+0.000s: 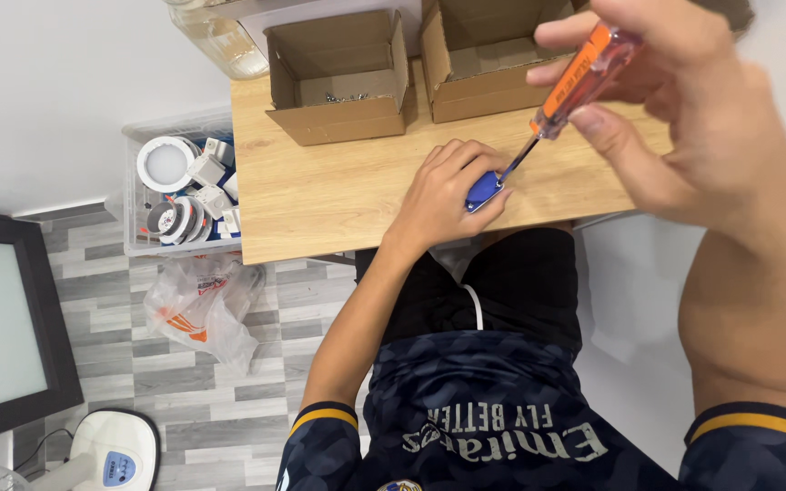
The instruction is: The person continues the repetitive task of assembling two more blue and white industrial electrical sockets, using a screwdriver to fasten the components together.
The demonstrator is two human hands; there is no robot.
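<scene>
My left hand (pixel 443 195) rests on the wooden table (pixel 320 195) near its front edge, pinching a small blue part (pixel 484 190) against the tabletop. My right hand (pixel 684 109) is raised above the table's right side and grips a screwdriver with an orange see-through handle (pixel 584 77). Its dark shaft slants down to the left, and the tip meets the blue part (pixel 508 170). My fingers hide most of the blue part.
Two open cardboard boxes (pixel 338 77) (pixel 484 64) stand at the table's back edge; the left one holds small metal pieces. A clear bin of round white fittings (pixel 179 186) sits left of the table, a plastic bag (pixel 202 309) below it on the grey plank floor.
</scene>
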